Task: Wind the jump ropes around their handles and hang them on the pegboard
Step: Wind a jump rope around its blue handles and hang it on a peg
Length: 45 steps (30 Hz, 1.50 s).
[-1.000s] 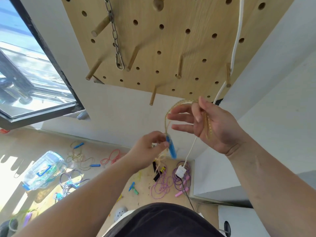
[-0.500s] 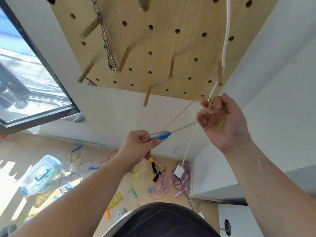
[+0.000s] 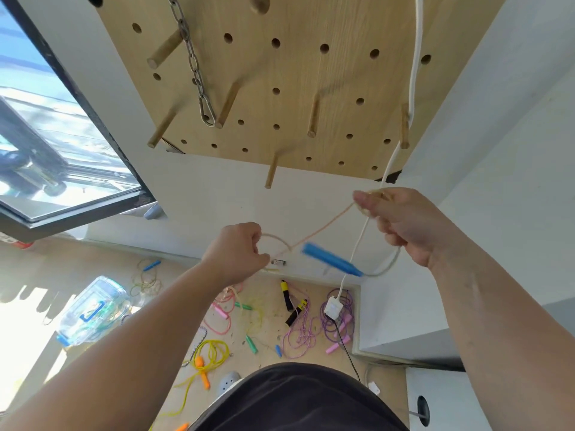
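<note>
We hold a tan jump rope [image 3: 323, 226] up in front of the wall, just below the wooden pegboard [image 3: 311, 73]. Our left hand [image 3: 236, 253] is curled round one stretch of it, which loops beside the knuckles and runs up to our right hand [image 3: 401, 225]. The right hand's fingers pinch the rope. A second strand curves down from under that hand to the rope's blue handle [image 3: 331, 260], which hangs blurred between the two hands, touching neither. A metal chain [image 3: 193, 57] and a white cable [image 3: 415, 57] hang against the pegboard. Other jump ropes lie scattered on the floor [image 3: 174, 293] below, among them a yellow one [image 3: 214, 349] and a purple one [image 3: 350, 309], near a clear plastic container [image 3: 93, 309].
</note>
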Each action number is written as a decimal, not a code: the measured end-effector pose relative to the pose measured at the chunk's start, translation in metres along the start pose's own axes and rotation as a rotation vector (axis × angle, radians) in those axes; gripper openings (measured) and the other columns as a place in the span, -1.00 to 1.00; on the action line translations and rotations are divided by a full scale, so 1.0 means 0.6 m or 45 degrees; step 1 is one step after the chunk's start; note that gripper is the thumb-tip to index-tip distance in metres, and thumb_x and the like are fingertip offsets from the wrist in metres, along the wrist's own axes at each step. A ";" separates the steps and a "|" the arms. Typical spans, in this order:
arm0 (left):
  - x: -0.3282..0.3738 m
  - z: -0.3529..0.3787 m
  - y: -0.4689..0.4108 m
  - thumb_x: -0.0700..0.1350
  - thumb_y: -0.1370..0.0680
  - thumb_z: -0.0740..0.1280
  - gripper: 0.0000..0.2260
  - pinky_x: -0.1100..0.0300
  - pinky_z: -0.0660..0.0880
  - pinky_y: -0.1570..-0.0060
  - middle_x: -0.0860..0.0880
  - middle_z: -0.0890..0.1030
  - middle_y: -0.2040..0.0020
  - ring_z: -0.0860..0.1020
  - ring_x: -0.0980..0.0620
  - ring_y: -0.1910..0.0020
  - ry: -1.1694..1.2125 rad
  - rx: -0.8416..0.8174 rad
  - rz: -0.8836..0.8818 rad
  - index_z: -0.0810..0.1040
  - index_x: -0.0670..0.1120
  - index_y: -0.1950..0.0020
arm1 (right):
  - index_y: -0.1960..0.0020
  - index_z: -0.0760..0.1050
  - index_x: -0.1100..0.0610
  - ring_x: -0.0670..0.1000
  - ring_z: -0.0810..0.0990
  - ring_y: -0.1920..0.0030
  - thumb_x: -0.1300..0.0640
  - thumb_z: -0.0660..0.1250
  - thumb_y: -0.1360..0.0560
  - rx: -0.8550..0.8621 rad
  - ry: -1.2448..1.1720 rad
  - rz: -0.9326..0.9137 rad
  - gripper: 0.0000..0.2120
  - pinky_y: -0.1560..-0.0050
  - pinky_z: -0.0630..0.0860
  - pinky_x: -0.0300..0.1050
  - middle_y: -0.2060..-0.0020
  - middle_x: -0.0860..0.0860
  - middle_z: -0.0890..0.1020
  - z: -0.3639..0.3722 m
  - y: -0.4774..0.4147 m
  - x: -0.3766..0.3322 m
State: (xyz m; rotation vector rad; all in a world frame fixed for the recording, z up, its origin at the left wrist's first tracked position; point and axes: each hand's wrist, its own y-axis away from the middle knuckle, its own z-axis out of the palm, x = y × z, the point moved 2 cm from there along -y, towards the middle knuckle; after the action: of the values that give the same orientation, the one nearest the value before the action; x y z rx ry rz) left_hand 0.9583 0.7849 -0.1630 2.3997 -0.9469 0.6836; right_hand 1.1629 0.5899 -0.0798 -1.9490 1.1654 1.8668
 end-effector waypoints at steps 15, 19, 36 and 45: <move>0.088 -0.093 0.041 -0.19 -0.58 0.40 -0.60 0.31 0.19 0.42 0.13 0.20 0.42 0.19 0.11 0.42 0.401 0.010 0.295 0.22 -0.11 0.31 | -0.47 0.30 -0.11 0.07 0.36 -0.43 -0.59 0.41 -0.12 -0.100 1.243 0.027 0.05 -0.41 0.37 0.09 -0.46 -0.01 0.37 -0.014 -0.024 0.102; 0.151 -0.097 0.048 -0.24 -0.52 0.35 -0.70 0.17 0.19 0.40 0.10 0.25 0.39 0.21 0.06 0.39 0.475 -0.363 0.428 0.28 -0.05 0.29 | -0.53 0.29 -0.15 -0.19 0.36 -0.46 -0.22 0.50 -0.44 -0.550 0.372 -0.332 -0.26 -0.45 0.30 -0.07 -0.47 -0.17 0.43 0.107 0.002 0.051; 0.015 -0.160 0.006 0.33 -0.46 0.43 -0.50 0.19 0.14 0.42 -0.01 0.22 0.46 0.18 0.00 0.51 1.193 0.323 -0.429 0.30 0.00 0.32 | 0.14 0.61 0.08 0.09 0.58 0.30 -0.02 0.33 -0.59 0.406 0.375 -0.069 -0.77 0.05 0.59 0.13 0.32 0.10 0.62 -0.011 -0.072 0.143; -0.006 -0.127 0.005 0.25 -0.62 0.22 -0.46 0.09 0.33 0.25 -0.07 0.42 0.40 0.41 -0.11 0.38 0.232 0.406 -0.203 0.41 -0.20 0.28 | 0.12 0.65 0.09 0.01 0.52 0.16 -0.18 0.13 -0.68 0.451 0.400 -0.062 -0.53 0.03 0.35 -0.08 0.31 -0.15 0.51 -0.013 -0.070 0.132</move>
State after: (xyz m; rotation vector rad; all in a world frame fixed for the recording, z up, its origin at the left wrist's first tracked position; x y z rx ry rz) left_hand 0.9330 0.8290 -0.1059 2.5935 -0.6011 1.0367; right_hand 1.1874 0.5818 -0.1660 -2.0799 1.4053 1.2513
